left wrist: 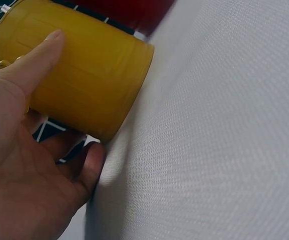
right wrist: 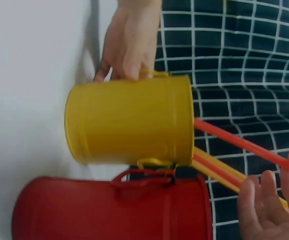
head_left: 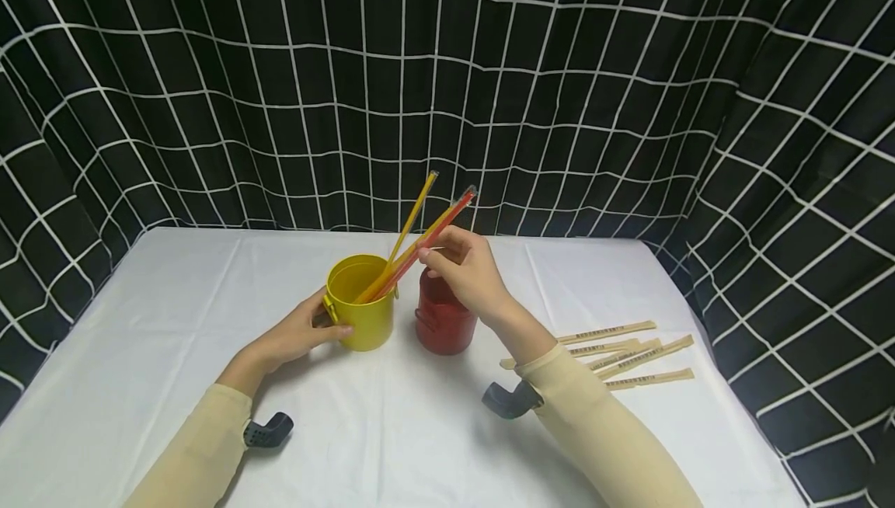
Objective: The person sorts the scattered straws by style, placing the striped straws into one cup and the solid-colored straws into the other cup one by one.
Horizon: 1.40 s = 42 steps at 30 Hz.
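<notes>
My left hand (head_left: 301, 335) holds a small yellow bucket (head_left: 368, 327) from its left side, thumb along the front wall and fingers round the far side. The bucket stands upright on the white cloth. Several yellow, orange and red straws lean out of it to the right; a yellow straw (head_left: 414, 214) stands apart from the rest. Above a red bucket (head_left: 446, 325), my right hand (head_left: 471, 271) pinches a red straw (right wrist: 239, 142) between thumb and finger. That straw's lower end is inside the yellow bucket. Clear film shows at the straws' upper tips. The red bucket's inside is mostly hidden.
Several long, narrow paper sleeves (head_left: 650, 380) with dark print lie on the right of the white-covered table (head_left: 391, 446), partly under my right forearm. A black cloth (head_left: 391, 81) with a white grid hangs behind and at both sides.
</notes>
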Tool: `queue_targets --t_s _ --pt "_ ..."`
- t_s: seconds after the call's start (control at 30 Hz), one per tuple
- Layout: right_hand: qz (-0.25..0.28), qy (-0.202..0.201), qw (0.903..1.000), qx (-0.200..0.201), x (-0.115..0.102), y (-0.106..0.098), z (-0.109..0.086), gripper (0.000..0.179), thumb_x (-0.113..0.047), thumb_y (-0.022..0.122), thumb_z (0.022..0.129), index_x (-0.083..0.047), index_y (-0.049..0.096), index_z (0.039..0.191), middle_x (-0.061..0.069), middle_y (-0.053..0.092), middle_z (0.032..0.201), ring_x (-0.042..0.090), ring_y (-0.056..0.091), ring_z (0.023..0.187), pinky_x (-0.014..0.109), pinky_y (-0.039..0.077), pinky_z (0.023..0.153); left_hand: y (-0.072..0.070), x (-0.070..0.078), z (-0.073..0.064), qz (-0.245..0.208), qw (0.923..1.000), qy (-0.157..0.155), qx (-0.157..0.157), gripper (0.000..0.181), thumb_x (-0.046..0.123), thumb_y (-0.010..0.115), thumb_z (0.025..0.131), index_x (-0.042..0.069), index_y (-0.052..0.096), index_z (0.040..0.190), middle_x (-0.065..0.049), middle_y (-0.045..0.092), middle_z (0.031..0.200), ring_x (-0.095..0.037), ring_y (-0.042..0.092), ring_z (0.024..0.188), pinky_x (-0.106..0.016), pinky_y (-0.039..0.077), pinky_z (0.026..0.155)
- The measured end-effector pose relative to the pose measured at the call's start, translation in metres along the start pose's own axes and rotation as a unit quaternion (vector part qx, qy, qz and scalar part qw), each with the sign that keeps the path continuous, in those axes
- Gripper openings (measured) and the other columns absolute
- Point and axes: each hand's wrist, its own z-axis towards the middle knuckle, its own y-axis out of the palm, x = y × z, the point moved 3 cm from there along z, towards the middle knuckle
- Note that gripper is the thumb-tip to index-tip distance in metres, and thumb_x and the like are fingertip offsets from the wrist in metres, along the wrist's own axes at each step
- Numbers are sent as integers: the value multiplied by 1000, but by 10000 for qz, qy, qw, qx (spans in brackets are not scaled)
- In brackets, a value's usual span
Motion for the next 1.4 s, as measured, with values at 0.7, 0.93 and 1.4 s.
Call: queue_targets --t_s 0.7,0.93,1.4 --pt "-1850 321 9794 -737 9 0 31 25 -12 64 95 5 72 112 20 74 109 32 69 104 39 59 91 0 4 1 -3 10000 17 55 83 29 72 94 15 23 160 -18 36 162 -42 34 150 -61 22 125" --pt "-1907 400 9771 -858 11 1 30 26 -16 65 96 3 73 111 19 75 108 30 70 102 39 59 90 1 6 -2 20 10000 44 40 83 29 71 95 13 22 161 -20 36 162 -43 34 149 -62 22 125" --pt "-1779 599 9795 -735 12 -22 15 24 -21 64 97 -2 72 111 16 73 110 29 68 105 44 58 94 -1 4 -1 -27 10000 38 27 83 29 72 94 16 23 161 -17 36 163 -43 34 150 -61 24 125"
